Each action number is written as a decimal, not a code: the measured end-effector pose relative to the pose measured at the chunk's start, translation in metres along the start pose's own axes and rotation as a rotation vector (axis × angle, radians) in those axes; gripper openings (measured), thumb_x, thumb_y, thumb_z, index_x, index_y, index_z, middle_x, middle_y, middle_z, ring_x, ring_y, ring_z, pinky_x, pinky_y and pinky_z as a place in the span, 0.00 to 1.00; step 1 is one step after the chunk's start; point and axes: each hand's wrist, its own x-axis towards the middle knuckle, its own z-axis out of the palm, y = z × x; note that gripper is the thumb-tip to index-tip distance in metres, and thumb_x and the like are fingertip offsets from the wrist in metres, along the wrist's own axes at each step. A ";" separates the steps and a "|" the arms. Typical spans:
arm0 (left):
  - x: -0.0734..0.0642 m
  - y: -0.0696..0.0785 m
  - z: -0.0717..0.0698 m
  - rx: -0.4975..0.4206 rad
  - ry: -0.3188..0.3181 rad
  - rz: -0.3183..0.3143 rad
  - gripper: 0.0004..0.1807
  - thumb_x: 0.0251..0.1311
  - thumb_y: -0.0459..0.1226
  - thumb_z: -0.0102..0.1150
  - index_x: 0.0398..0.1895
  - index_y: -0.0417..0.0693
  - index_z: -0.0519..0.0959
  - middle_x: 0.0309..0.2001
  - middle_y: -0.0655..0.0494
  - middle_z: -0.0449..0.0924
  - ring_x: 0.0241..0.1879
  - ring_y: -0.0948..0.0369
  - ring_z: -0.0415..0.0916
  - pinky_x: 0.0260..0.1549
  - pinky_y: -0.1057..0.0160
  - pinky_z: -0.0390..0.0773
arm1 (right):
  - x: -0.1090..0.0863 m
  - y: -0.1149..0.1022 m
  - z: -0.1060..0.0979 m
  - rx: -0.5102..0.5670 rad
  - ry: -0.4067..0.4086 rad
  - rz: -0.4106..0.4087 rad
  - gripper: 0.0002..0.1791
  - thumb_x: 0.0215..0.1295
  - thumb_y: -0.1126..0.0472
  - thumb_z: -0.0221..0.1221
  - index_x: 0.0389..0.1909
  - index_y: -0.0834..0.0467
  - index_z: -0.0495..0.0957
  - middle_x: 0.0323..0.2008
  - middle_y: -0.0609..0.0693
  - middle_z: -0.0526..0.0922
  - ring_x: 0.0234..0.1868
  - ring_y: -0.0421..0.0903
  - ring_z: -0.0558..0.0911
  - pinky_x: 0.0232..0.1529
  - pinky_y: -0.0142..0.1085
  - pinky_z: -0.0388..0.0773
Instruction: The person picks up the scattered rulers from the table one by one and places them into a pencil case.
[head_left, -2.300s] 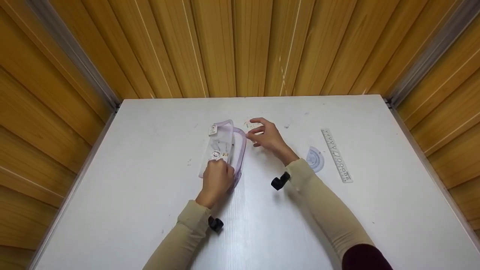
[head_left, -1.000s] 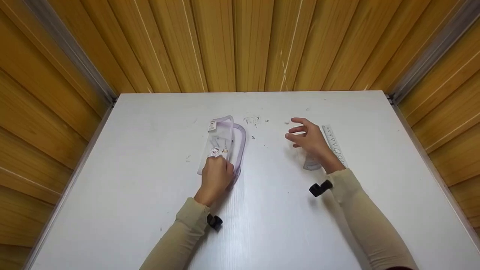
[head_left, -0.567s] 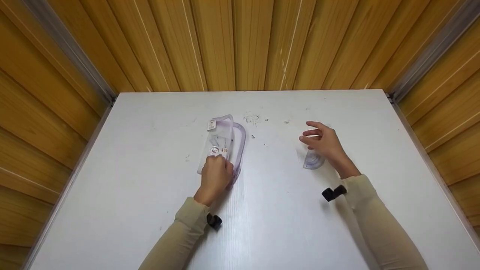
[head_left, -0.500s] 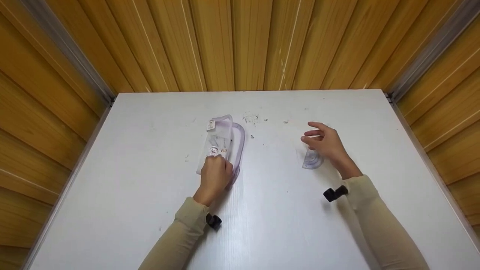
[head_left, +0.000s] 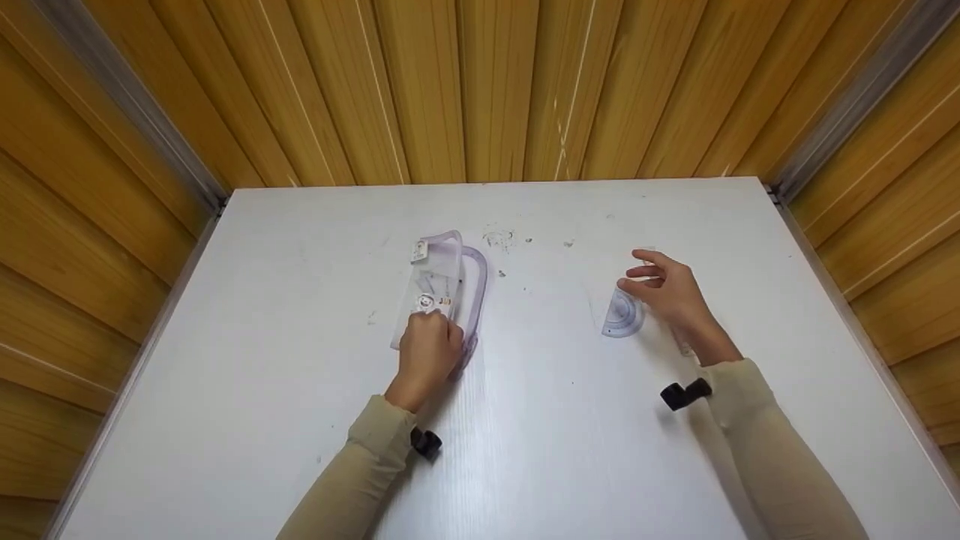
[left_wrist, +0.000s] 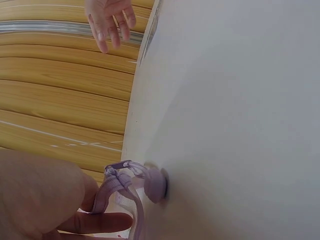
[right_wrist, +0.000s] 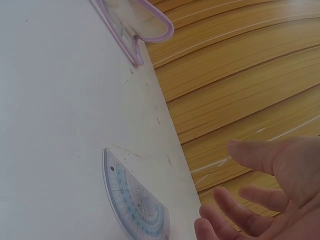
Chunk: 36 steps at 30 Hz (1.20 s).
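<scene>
A clear pencil pouch (head_left: pixel 444 285) with purple trim lies on the white table (head_left: pixel 300 337), left of centre. My left hand (head_left: pixel 429 346) grips its near end; in the left wrist view my fingers (left_wrist: pixel 100 222) curl round the purple edge (left_wrist: pixel 125 187). My right hand (head_left: pixel 666 289) hovers to the right with its fingers loosely spread and holds nothing. A clear half-round protractor (head_left: pixel 622 315) lies flat just left of that hand. The right wrist view shows the protractor (right_wrist: pixel 135 205) on the table below my fingers (right_wrist: pixel 255 192), apart from them. A clear ruler (head_left: pixel 682 346) lies mostly hidden under the right hand.
Wooden panel walls (head_left: pixel 480 90) close in the table at the back and on both sides. Small marks (head_left: pixel 499 238) dot the tabletop beyond the pouch. The far end of the pouch (right_wrist: pixel 150 30) shows in the right wrist view.
My right hand has moved from beside the pouch's far end rightward, to above the protractor and ruler. The left hand has kept its hold on the pouch.
</scene>
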 end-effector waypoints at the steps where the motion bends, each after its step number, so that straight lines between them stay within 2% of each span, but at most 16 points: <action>1: 0.000 0.000 0.000 -0.002 0.000 -0.003 0.21 0.57 0.28 0.57 0.09 0.49 0.64 0.17 0.48 0.72 0.19 0.57 0.66 0.17 0.52 0.74 | 0.000 0.001 0.000 -0.006 0.003 -0.002 0.40 0.69 0.53 0.66 0.77 0.57 0.61 0.62 0.62 0.78 0.59 0.58 0.79 0.57 0.38 0.75; 8: 0.000 -0.001 0.001 -0.005 -0.015 -0.021 0.20 0.58 0.29 0.57 0.10 0.48 0.66 0.18 0.49 0.74 0.20 0.56 0.69 0.18 0.52 0.75 | -0.001 0.005 -0.001 -0.045 0.008 -0.022 0.40 0.69 0.54 0.66 0.77 0.59 0.61 0.62 0.64 0.78 0.60 0.61 0.79 0.57 0.43 0.76; 16: 0.000 -0.002 0.002 0.001 0.002 -0.010 0.18 0.58 0.30 0.58 0.11 0.46 0.69 0.19 0.46 0.75 0.20 0.54 0.70 0.19 0.50 0.76 | -0.008 0.006 0.000 -0.089 -0.003 0.012 0.41 0.69 0.52 0.66 0.77 0.61 0.61 0.65 0.64 0.76 0.61 0.61 0.77 0.52 0.46 0.75; 25: 0.000 -0.002 0.001 0.018 -0.007 -0.001 0.20 0.56 0.28 0.58 0.08 0.46 0.69 0.18 0.46 0.76 0.20 0.56 0.68 0.18 0.52 0.74 | -0.012 0.011 0.006 -0.093 0.004 0.041 0.43 0.67 0.54 0.67 0.77 0.62 0.60 0.68 0.64 0.73 0.65 0.63 0.73 0.57 0.51 0.73; 32: 0.000 -0.001 0.001 0.022 -0.011 -0.009 0.18 0.57 0.29 0.58 0.10 0.45 0.70 0.19 0.46 0.77 0.20 0.54 0.70 0.20 0.51 0.76 | -0.012 0.018 0.015 -0.161 0.029 0.038 0.43 0.65 0.56 0.69 0.76 0.65 0.60 0.68 0.65 0.73 0.64 0.64 0.73 0.58 0.52 0.72; 36: 0.000 0.000 0.001 0.018 -0.017 -0.012 0.18 0.57 0.29 0.58 0.10 0.46 0.70 0.20 0.46 0.77 0.21 0.53 0.72 0.21 0.50 0.77 | -0.012 0.020 0.020 -0.172 0.027 0.056 0.44 0.64 0.57 0.69 0.76 0.65 0.59 0.70 0.66 0.70 0.65 0.65 0.71 0.61 0.54 0.71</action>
